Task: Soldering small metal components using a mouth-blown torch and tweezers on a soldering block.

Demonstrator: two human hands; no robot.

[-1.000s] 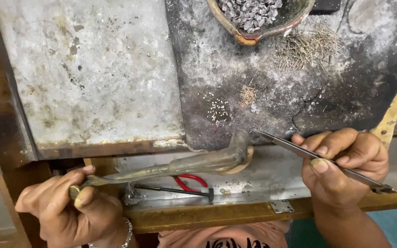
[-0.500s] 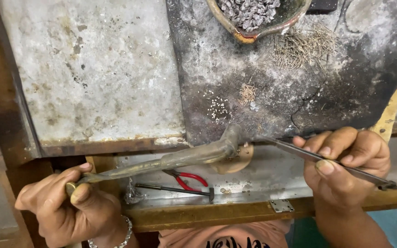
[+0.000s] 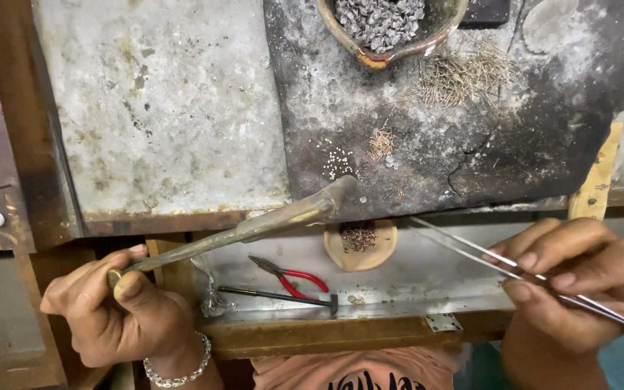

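The left hand (image 3: 113, 310) is closed around a brass pipe (image 3: 254, 227), whose far tip lies over the dark slab (image 3: 471, 144) of the desk. The right hand (image 3: 579, 282) pinches long tweezers (image 3: 500, 263), tips pointing left toward the pipe's tip. Tiny beads (image 3: 337, 162) and short wires (image 3: 380, 143) lie loose just beyond; it seems nothing is joined yet.

Pale slab (image 3: 160, 108): lying bare, giving a hand open passage.
Dark slab (image 3: 543, 137): bowl (image 3: 391, 32) and wire heap (image 3: 464, 72) are crowding its top.
Tray (image 3: 427, 274): pliers (image 3: 294, 278), hammer (image 3: 283, 296) and disc (image 3: 360, 245) are blocking the left; the right is staying open.
Torch (image 3: 254, 227): slanting across the tray's left.
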